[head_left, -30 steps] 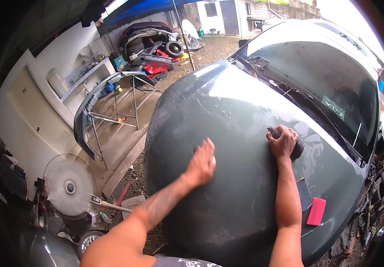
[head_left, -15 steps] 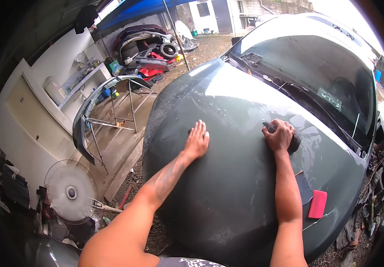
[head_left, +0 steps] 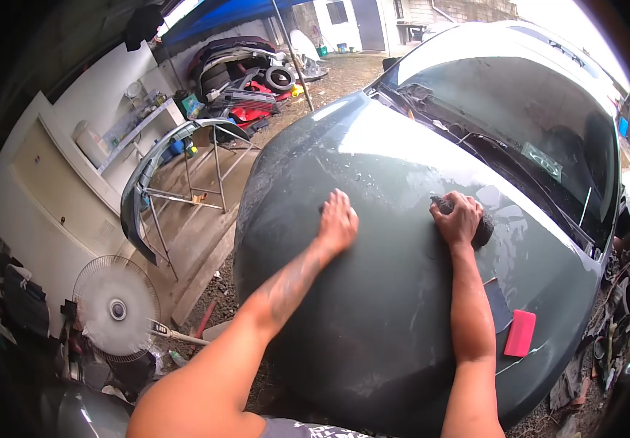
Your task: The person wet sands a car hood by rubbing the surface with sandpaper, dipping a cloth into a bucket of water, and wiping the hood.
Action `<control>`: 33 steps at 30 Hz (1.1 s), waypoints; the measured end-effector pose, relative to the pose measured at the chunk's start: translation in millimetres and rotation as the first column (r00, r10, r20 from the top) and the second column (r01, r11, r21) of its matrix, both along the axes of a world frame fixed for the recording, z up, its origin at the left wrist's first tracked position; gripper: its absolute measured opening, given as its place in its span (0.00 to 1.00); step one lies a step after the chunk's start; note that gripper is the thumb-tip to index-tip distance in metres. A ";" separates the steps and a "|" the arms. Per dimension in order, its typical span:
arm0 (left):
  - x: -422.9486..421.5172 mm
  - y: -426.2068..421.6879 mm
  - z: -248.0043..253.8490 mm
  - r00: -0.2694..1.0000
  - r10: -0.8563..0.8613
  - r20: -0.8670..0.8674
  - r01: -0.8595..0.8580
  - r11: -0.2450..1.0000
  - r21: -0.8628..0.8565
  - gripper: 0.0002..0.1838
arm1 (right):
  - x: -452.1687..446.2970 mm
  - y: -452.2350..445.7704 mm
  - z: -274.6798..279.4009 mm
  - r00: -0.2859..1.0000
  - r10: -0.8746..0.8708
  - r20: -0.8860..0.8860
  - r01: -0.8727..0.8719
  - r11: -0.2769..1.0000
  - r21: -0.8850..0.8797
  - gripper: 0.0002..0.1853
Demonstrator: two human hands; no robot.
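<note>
My left hand [head_left: 338,221] lies palm down on the dark green car hood [head_left: 373,306], its fingers close together. A small dark edge shows beside the fingertips; most of whatever lies under them is hidden. To the right, my right hand [head_left: 459,217] grips a dark, wet-looking sponge [head_left: 483,231] against the hood, with parts of it sticking out on both sides of the fingers. Nearer me, beside my right forearm, rest a dark sheet of sandpaper [head_left: 499,303] and a pink block [head_left: 520,333]. Water drops and wet streaks mark the hood.
Beyond the hood are the wipers and windshield [head_left: 505,109]. At left, a bumper [head_left: 137,197] hangs on a metal stand [head_left: 220,171], and a fan [head_left: 117,309] stands lower down. Car parts and a tire [head_left: 281,79] are piled behind. Scrap [head_left: 607,343] lines the right side.
My left hand has slid a little to the right over the hood, its fingers now more bunched, and the dark edge moved with it. My right hand and the sponge have stayed in place.
</note>
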State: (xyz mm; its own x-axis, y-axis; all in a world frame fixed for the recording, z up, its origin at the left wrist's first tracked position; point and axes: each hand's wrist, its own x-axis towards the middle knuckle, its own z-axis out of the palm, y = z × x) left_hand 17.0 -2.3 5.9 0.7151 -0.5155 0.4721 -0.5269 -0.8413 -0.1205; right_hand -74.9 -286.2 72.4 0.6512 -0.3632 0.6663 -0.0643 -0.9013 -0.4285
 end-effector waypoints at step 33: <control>26.5 -19.2 22.5 0.944 -0.153 -0.294 0.068 0.957 -0.282 0.30 | -0.3 2.4 -0.4 1.000 -0.009 0.008 0.009 1.000 0.027 0.14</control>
State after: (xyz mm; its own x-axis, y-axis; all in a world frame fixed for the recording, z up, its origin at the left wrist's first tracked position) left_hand 43.5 -21.5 28.5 0.7929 -0.4866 0.3667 -0.5932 -0.7540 0.2821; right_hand -75.1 -283.8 72.0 0.6424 -0.3870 0.6615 -0.0692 -0.8889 -0.4529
